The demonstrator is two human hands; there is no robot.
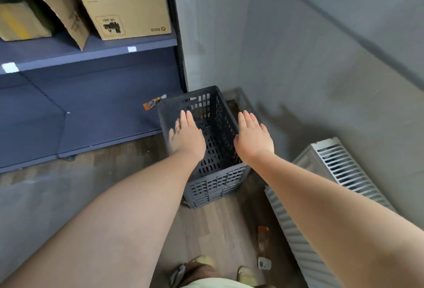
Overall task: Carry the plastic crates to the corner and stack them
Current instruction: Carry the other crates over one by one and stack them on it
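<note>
I am looking down at the corner, working across from the left. Far out to the left of my left hand (187, 137) the shelf (87, 51) is carrying boxes (128, 9), well clear of anything I am doing.

My left hand is hanging flat and spread, palm down, gripping nothing. It is blurred at the fingertips, so I cannot tell whether they are touching the crate (213, 173) or only hovering above its left rim. The crate is sitting on the floor (213, 225) directly beneath and between my two hands, tucked near the corner where the shelf end meets the wall (309, 69). It looks like one crate nested on another, judging by the doubled lattice at the near end, though I cannot be sure.

My right hand (253, 139) is likewise open and flat, holding nothing, over the right rim.

The relation that matters: the crate's long axis is running away from me, from near my wrists out past my fingertips, and its two long walls are lying one under each palm. Both hands are about equally near, so neither is leading. I judge any next grip needs both dropping straight down together.

Right of my right hand a radiator (341, 168) is leaning against the wall, close enough to snag an elbow.
</note>
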